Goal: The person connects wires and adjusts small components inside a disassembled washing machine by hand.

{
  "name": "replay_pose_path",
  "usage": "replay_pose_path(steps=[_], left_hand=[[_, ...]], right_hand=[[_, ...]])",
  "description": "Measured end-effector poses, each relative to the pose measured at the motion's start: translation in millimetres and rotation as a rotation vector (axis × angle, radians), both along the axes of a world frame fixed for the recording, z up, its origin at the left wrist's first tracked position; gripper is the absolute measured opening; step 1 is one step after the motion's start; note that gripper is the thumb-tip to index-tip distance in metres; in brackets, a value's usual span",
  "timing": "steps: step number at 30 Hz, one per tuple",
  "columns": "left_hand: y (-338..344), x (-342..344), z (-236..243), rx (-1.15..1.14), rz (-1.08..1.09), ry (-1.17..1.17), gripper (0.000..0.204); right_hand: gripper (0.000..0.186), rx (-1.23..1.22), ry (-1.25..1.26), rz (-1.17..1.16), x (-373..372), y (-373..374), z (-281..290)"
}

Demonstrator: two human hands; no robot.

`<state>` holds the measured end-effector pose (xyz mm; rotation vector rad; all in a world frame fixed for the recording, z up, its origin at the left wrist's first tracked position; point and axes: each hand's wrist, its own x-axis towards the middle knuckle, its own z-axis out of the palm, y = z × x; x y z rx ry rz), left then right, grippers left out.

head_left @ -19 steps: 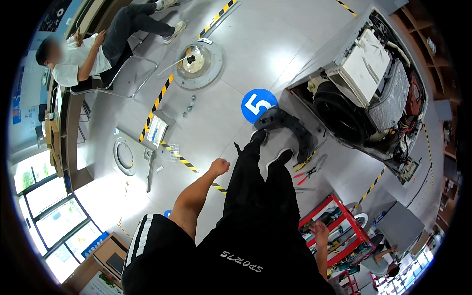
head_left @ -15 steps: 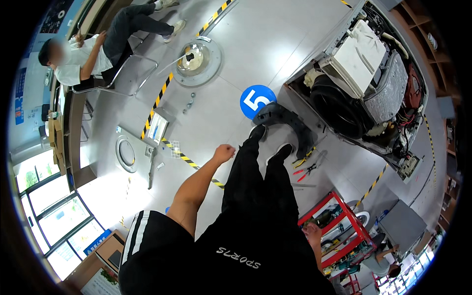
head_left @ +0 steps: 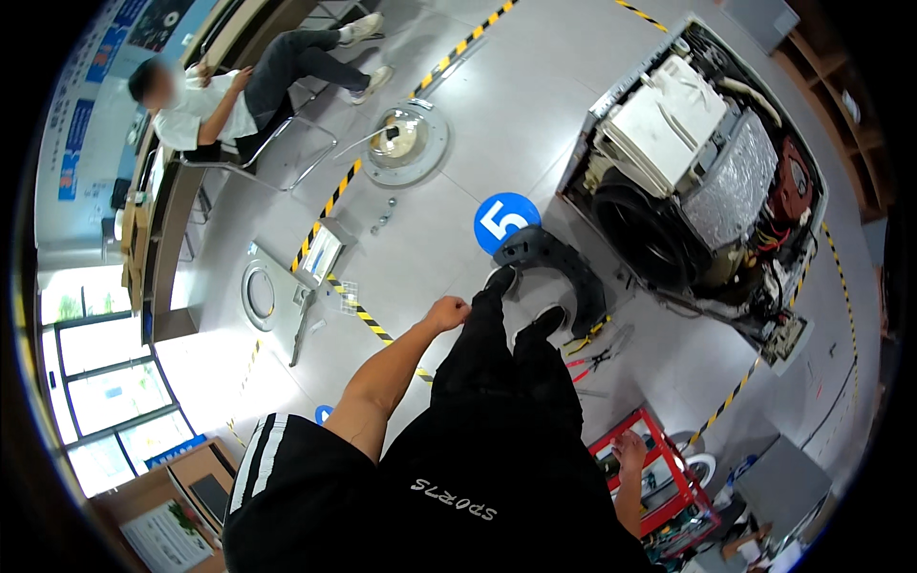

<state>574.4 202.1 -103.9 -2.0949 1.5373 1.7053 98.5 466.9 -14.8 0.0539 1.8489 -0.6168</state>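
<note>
My left hand [head_left: 448, 313] hangs beside my left thigh with its fingers curled in, and nothing shows in it. My right hand [head_left: 629, 449] hangs low at my right side, over a red-framed tool cart [head_left: 669, 468]. Its fingers are loosely apart, and I see nothing held. A dark curved ring-shaped part [head_left: 573, 272] lies on the floor at my shoes. Beside it are yellow-handled pliers [head_left: 585, 341] and red-handled pliers [head_left: 583, 363]. To the right stands an opened washing machine [head_left: 688, 181] with its black door gasket [head_left: 650, 229] exposed.
A round washer door [head_left: 406, 143] with a clear bowl lies ahead on the floor. A front panel [head_left: 260, 291] with a round opening and a detergent drawer [head_left: 325, 253] lie to the left. Farther left, a person [head_left: 205, 110] sits on a chair. Striped tape [head_left: 334, 191] marks the floor.
My view has shifted, so the floor things sit a little differently. My right hand has moved outward from my side over the red cart. My left hand still hangs by my thigh.
</note>
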Motion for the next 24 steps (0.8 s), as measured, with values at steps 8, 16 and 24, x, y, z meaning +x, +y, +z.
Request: replay_pose_path(steps=[8, 16, 24], left_hand=[[39.8, 30.9, 20.7, 0.058, 0.243, -0.048, 0.028], [52.7, 57.2, -15.1, 0.086, 0.305, -0.031, 0.029], [20.3, 68.7, -22.5, -0.044, 0.413, 0.090, 0.030]], right_hand=[[0.021, 0.042, -0.054, 0.135, -15.8, -9.4, -29.1], [0.026, 0.007, 0.029, 0.187, -1.9, -47.1, 2.3], [0.020, -0.059, 0.010, 0.336, 51.7, -75.0, 27.4]])
